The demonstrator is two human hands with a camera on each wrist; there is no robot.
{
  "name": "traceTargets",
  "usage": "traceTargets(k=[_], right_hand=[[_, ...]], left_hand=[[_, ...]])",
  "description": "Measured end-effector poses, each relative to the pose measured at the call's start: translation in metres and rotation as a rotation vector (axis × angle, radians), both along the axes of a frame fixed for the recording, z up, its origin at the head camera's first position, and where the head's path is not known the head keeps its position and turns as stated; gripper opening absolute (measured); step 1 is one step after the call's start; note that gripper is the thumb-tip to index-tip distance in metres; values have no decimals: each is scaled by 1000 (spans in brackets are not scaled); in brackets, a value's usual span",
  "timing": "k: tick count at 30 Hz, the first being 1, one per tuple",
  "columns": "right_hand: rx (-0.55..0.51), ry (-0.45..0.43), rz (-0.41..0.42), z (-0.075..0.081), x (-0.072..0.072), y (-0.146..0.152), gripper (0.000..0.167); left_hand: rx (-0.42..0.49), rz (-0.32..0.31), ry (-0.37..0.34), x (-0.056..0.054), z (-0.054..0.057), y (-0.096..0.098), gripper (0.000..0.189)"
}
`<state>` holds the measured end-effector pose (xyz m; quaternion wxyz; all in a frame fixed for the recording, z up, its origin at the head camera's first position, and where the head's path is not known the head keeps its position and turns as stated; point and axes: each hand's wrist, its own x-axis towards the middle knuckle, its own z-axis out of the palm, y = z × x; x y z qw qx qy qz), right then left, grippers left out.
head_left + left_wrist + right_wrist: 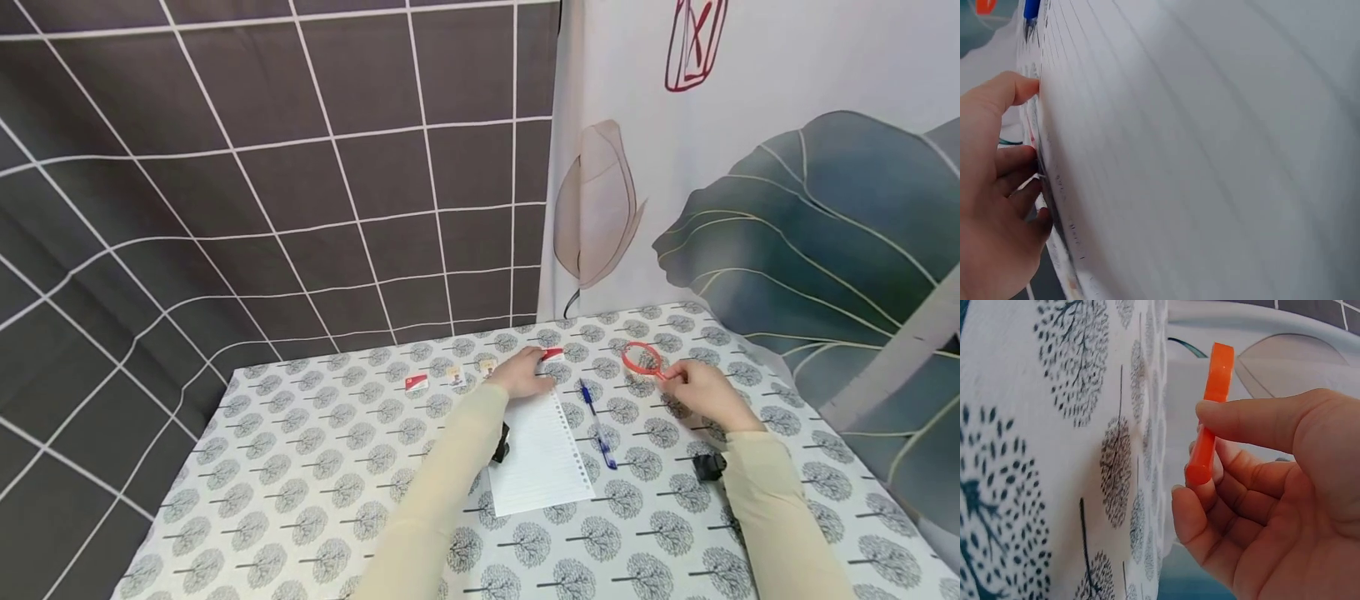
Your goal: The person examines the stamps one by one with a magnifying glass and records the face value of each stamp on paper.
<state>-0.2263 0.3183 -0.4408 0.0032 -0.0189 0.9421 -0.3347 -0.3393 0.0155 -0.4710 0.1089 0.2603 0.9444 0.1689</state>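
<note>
My right hand (705, 393) pinches the handle of an orange-red magnifying glass (639, 344), its round end pointing away to the left above the table. In the right wrist view, thumb and fingers grip the orange handle (1202, 459). My left hand (522, 375) rests at the top edge of a lined sheet of paper (536, 458); the left wrist view shows its thumb and bent fingertips touching along that edge. Just beyond this hand lies a red-and-white card (552, 354). A blue pen (597, 425) lies between the two hands, right of the paper.
Left of my left hand lie another red-and-white card (416, 382) and two small picture cards, one (456, 377) apart and one (487, 367) close to the hand. The tree-patterned tablecloth (300, 492) covers the table. A dark grid curtain (360, 175) hangs behind it.
</note>
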Motion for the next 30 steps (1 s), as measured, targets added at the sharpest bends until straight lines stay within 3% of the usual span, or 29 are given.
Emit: traceTargets(k=[5,19,30], right_hand=[[8,42,9,4,-3,-6,20],[-19,91,49,13,-24,-42,20],[-63,88,88,8,-47,-83,17]], left_hand=[[49,28,-6,-1,-6,-1,77],[164,52,-47,2,-3,-7,78],[223,86,-101,0,-4,-11,77]])
